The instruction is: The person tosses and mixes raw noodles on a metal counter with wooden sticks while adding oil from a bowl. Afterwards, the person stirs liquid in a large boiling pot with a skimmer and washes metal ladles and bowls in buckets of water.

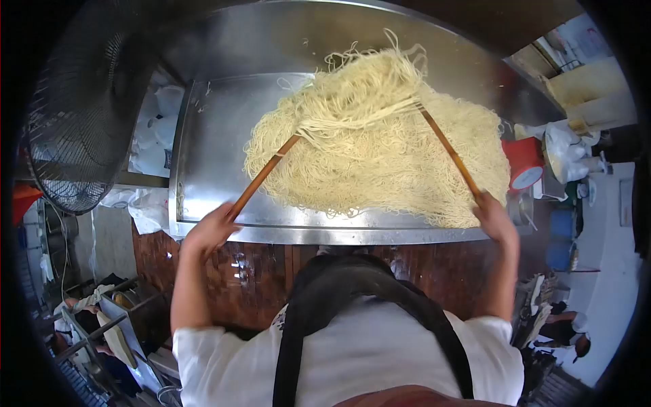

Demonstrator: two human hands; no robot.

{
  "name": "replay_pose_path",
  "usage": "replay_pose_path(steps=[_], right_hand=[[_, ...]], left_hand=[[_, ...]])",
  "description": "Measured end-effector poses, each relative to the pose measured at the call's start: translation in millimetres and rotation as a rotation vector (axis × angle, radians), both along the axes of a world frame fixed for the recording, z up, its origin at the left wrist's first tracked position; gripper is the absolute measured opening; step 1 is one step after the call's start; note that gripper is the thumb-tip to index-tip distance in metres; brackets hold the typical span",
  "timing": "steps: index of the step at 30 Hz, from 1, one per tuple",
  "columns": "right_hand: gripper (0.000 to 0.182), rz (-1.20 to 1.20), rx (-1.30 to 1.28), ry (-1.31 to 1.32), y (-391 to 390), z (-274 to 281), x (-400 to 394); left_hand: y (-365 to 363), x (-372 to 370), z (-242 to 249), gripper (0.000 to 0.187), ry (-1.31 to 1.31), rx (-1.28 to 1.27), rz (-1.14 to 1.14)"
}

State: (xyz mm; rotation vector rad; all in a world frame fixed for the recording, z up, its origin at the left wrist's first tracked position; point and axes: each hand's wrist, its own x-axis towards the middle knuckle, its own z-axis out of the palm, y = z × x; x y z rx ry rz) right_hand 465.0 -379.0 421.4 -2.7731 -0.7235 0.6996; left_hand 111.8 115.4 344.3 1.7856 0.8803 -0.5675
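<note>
A broad heap of pale yellow noodles (380,169) lies on the steel table (224,129). My left hand (213,229) is closed round the near end of a wooden stick (266,175), at the table's front edge. Closed round a second wooden stick (449,148), my right hand (494,216) is beside the heap's front right corner. The far ends of both sticks are in the upper part of the noodles, where a bundle of strands stretches between them. Those tips are hidden by the strands.
A large fan (81,136) stands at the left. Right of the table are a red scale (523,165) and plastic bags (566,152). Other people are at the lower left (81,308) and lower right (569,332).
</note>
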Motion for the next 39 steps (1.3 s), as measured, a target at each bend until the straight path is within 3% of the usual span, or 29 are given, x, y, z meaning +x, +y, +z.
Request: replay_pose_path(steps=[1,3,6,7,8,9,10,11,13,16,19,21,22,25,27,29,32,35,36,37,38,39], right_hand=[[0.031,-0.015,-0.135,-0.027,-13.2,34.2,-16.3],[0.031,-0.073,-0.217,0.126,-5.9,90.1,-36.5],[0.03,0.255,-0.106,0.122,8.1,29.1,-25.1],[0.03,0.25,-0.027,0.216,41.6,-6.0,-21.5],[0.031,0.429,-0.014,0.151,62.4,-78.3,-9.5],[0.038,0.391,0.021,0.174,98.4,-159.2,-3.1],[0.038,0.296,0.112,0.204,156.5,-169.2,-21.9],[0.036,0.278,0.261,0.193,198.9,-186.8,-30.8],[0.031,0.088,0.218,0.424,267.0,-111.1,-49.2],[0.028,0.153,0.331,0.281,240.6,-110.5,-54.9],[0.03,0.081,0.286,0.202,203.4,-158.5,-88.8],[0.033,0.133,0.371,0.209,201.3,-188.9,-115.1],[0.036,0.118,0.288,0.282,218.4,-160.5,-122.2],[0.031,0.031,0.506,0.424,247.1,-102.0,-110.8],[0.029,-0.015,0.515,0.389,251.9,-34.0,-100.2],[0.035,0.025,0.308,0.267,244.6,-17.0,-73.1],[0.032,0.109,0.238,0.117,174.0,-44.7,-27.6],[0.033,0.253,0.031,-0.131,48.6,-17.3,-20.2],[0.035,0.144,-0.22,0.016,34.7,18.4,-28.4],[0.035,0.078,-0.296,0.066,12.7,30.5,-34.2],[0.031,0.101,-0.313,0.101,-6.9,23.8,-34.5],[0.03,0.189,-0.306,0.122,-26.1,-19.5,-29.6]], left_hand=[[5.1,-40.1,6.5,0.034,0.024,0.144,-0.121],[-9.4,-81.3,43.9,0.041,0.184,0.04,0.045],[-34.1,-93.3,-16.3,0.046,-0.002,0.286,-0.027],[-39.4,-71.6,-47.6,0.049,0.093,0.37,-0.183],[-44.2,-51.5,-95.0,0.048,-0.097,0.362,-0.118],[-47.2,-21.1,-122.5,0.05,-0.116,0.326,-0.064],[-45.1,22.8,-125.0,0.047,-0.055,0.284,-0.044],[-34.2,47.5,-169.6,0.04,-0.298,0.391,-0.11],[-29.6,96.5,-139.1,0.036,-0.327,0.015,0.086],[-47.8,67.8,-105.9,0.033,-0.38,-0.161,0.233],[-85.0,32.5,-191.8,0.032,-0.587,-0.062,0.251],[-113.8,50.7,-166.5,0.034,-0.48,-0.22,0.42],[-119.3,66.4,-134.2,0.033,-0.464,-0.32,0.495],[-106.8,80.9,-83.8,0.031,-0.67,-0.47,0.609],[-91.1,83.4,-47.2,0.031,-0.844,-0.473,0.655],[-66.9,79.3,-29.8,0.026,-0.844,-0.385,0.605],[-46.3,39.0,-32.9,0.034,-0.57,-0.164,0.501],[-36.3,-52.5,-55.6,0.031,-0.279,-0.113,0.363],[-45.9,-73.1,-50.1,0.031,-0.204,-0.135,0.364],[-55.5,-93.7,-44.7,0.031,-0.128,-0.157,0.362],[-63.2,-102.8,-28.4,0.031,-0.02,-0.213,0.402],[-64.8,-105.8,-26.4,0.032,-0.037,-0.247,0.385]])
